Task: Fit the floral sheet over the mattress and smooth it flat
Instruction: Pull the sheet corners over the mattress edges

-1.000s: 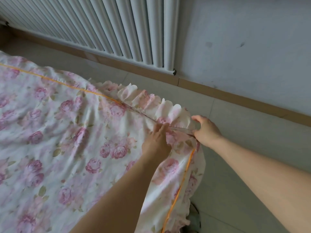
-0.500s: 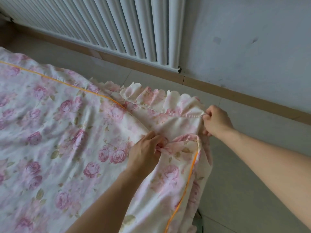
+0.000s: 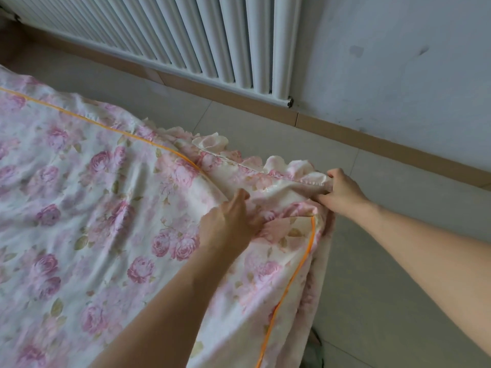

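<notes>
— Most of the left and lower centre of the frame is covered by what?

— By the floral sheet (image 3: 87,213), pink roses on cream, spread in loose wrinkles over the bed. Its orange piping (image 3: 289,282) is seen running from the left edge to the corner near frame centre, then down toward the bottom edge. The mattress beneath is hidden.

— And what is seen behind it?

— Pale floor tiles (image 3: 372,261) fill the right side; a white ribbed radiator (image 3: 186,30) is mounted across the top, with a grey wall (image 3: 398,62) at upper right and a tan skirting board (image 3: 372,139) below it.

— How is the corner being handled?

— The ruffled hem (image 3: 281,166) is bunched up at the corner, right of centre. It is clenched at its right end by the right hand (image 3: 341,191), fingers curled round the fabric. The left hand (image 3: 229,221) is laid on the sheet just beside the corner, fingers reaching into a fold; whether cloth is pinched there cannot be told.
</notes>
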The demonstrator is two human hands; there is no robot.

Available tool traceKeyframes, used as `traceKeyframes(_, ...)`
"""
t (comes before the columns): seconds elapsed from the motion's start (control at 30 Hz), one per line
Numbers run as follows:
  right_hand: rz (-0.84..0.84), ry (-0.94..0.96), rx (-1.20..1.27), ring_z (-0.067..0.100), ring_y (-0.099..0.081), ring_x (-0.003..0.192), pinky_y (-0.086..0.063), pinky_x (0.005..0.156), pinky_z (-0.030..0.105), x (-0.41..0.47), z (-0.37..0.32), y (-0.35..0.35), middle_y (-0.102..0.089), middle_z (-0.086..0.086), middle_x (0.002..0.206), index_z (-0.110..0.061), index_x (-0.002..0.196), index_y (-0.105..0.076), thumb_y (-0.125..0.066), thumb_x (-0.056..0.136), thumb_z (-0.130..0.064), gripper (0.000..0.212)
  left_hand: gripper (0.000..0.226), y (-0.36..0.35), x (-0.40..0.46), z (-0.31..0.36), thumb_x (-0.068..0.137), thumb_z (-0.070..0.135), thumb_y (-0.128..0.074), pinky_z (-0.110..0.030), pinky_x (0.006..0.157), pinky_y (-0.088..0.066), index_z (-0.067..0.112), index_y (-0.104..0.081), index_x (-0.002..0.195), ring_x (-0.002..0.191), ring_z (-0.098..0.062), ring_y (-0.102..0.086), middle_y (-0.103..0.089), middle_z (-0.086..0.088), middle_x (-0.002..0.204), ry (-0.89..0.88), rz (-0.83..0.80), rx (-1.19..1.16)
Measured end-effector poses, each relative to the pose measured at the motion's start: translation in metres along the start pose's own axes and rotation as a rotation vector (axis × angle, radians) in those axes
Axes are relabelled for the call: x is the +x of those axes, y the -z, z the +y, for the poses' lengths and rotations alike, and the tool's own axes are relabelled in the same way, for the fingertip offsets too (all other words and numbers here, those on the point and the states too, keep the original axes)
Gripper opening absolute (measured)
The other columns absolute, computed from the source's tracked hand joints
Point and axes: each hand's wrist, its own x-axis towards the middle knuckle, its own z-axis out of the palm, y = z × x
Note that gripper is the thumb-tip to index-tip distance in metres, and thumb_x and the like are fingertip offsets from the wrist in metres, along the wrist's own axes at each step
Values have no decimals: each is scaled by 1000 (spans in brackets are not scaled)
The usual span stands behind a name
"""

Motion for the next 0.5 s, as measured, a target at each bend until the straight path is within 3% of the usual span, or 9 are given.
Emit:
traceKeyframes(0.07, 23, 45, -158, 35, -61, 98, -40, 68, 27, 6, -1, -6, -66, 15, 106, -11, 98, -64, -64, 75, -27, 28, 49, -1, 10, 8, 90, 43, -58, -30, 56, -35, 24, -34, 129, 73, -25, -55, -55, 2, 83, 0, -39, 251)
traceKeyframes(0.13, 47, 59, -216, 36, -62, 95, -40, 66, 28, 8, -6, -5, -67, 15, 101, -13, 88, -65, -58, 78, -18, 13, 46, -1, 20, 15, 92, 31, -58, -28, 52, -31, 21, -37, 131, 70, -22, -50, -52, 3, 79, -17, -47, 370)
traceKeyframes(0.23, 81, 50, -217, 36, -61, 93, -40, 66, 30, 13, -8, 1, -65, 13, 98, -18, 78, -57, -55, 81, -17, 3, 16, -1, 31, 17, 93, 24, -55, -29, 58, -34, 20, -60, 108, 69, -20, -50, -50, 5, 73, -52, -55, 384)
traceKeyframes(0.3, 79, 34, -164, 35, -60, 86, -41, 65, 30, 15, -7, 5, -64, 12, 92, -16, 71, -53, -55, 81, -17, 10, 13, 3, 34, 18, 92, 21, -53, -29, 60, -36, 19, -64, 100, 70, -22, -50, -51, 4, 74, -78, -71, 355)
traceKeyframes(0.4, 78, 11, -32, 33, -63, 77, -52, 67, 34, 16, -3, 8, -66, 12, 82, -10, 71, -58, -58, 79, -18, 11, 17, 15, 45, 18, 90, 20, -47, -32, 64, -38, 15, -62, 96, 80, -29, -56, -60, -5, 86, 72, 35, 63)
traceKeyframes(0.5, 112, 2, 100, 31, -62, 78, -51, 67, 34, 15, -2, 7, -67, 13, 78, -6, 74, -63, -60, 79, -16, 12, 13, 24, 65, 21, 89, 19, -48, -32, 66, -39, 11, -58, 90, 87, -32, -58, -63, -10, 90, 175, 215, -319)
